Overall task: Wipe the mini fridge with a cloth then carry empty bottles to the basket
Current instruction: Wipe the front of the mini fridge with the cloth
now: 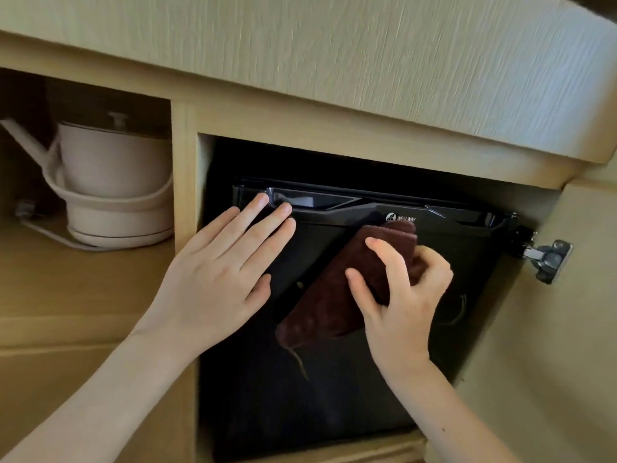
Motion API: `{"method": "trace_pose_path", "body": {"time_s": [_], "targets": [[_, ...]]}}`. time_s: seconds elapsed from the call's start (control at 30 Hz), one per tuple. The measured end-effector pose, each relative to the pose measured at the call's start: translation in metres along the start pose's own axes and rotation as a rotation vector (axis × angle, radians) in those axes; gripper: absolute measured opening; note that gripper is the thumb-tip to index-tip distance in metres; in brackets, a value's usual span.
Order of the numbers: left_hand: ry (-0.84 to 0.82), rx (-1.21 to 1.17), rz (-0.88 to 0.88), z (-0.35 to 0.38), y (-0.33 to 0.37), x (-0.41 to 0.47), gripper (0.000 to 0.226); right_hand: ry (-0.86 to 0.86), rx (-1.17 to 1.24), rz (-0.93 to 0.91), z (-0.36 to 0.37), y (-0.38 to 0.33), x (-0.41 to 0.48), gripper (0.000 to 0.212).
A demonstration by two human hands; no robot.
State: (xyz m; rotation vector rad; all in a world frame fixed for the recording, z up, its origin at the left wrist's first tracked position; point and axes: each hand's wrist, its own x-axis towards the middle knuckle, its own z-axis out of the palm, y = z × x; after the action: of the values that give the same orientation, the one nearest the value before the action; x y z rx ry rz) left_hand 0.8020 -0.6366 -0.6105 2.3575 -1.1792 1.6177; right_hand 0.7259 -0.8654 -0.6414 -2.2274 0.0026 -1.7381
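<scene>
A black mini fridge (334, 389) sits inside a wooden cabinet opening, its door closed and a white logo near the top. My left hand (220, 275) lies flat on the door's upper left, fingers spread, fingertips at the glossy top strip. My right hand (400, 295) grips a folded dark brown cloth (337, 289) and presses it against the door's middle. The cloth runs diagonally from below the logo down to the left. No bottles or basket are in view.
A beige electric kettle (113, 182) with its cord stands in the open compartment to the left. The cabinet's wooden divider (183, 168) separates it from the fridge. A metal hinge (544, 259) juts from the open cabinet door at right. A countertop edge overhangs above.
</scene>
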Motion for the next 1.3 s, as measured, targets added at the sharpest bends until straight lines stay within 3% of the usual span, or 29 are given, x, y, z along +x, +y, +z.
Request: {"method": "trace_pose_path", "body": {"time_s": [0.1,0.27,0.43,0.67,0.8,0.97,1.17,1.3], "targets": [[0.057,-0.007,-0.019,0.004,0.003,-0.002,0.060,-0.017,0.133,0.058,0.000,-0.011,-0.008,0.038],[0.109,-0.023,-0.042,0.008,0.011,0.000,0.058,0.074,0.072,0.029,0.023,-0.035,-0.023,0.042],[0.049,-0.006,0.021,0.007,0.009,-0.004,0.057,0.150,0.049,0.063,0.047,-0.040,-0.019,0.049],[0.018,-0.026,0.029,0.003,0.006,-0.006,0.056,0.251,0.100,-0.026,0.040,-0.012,-0.007,0.064],[0.004,-0.026,0.036,0.002,0.006,-0.006,0.057,0.323,0.124,0.002,0.051,-0.020,-0.008,0.057],[0.040,-0.005,0.062,0.005,0.005,-0.009,0.056,0.118,0.133,-0.236,0.044,-0.001,-0.029,0.048],[0.044,0.006,0.097,0.007,0.004,-0.011,0.056,0.272,0.145,0.029,0.038,-0.001,-0.010,0.049],[0.033,-0.028,0.110,0.007,0.002,-0.012,0.058,0.177,0.191,-0.182,0.056,-0.032,-0.019,0.045]]}}
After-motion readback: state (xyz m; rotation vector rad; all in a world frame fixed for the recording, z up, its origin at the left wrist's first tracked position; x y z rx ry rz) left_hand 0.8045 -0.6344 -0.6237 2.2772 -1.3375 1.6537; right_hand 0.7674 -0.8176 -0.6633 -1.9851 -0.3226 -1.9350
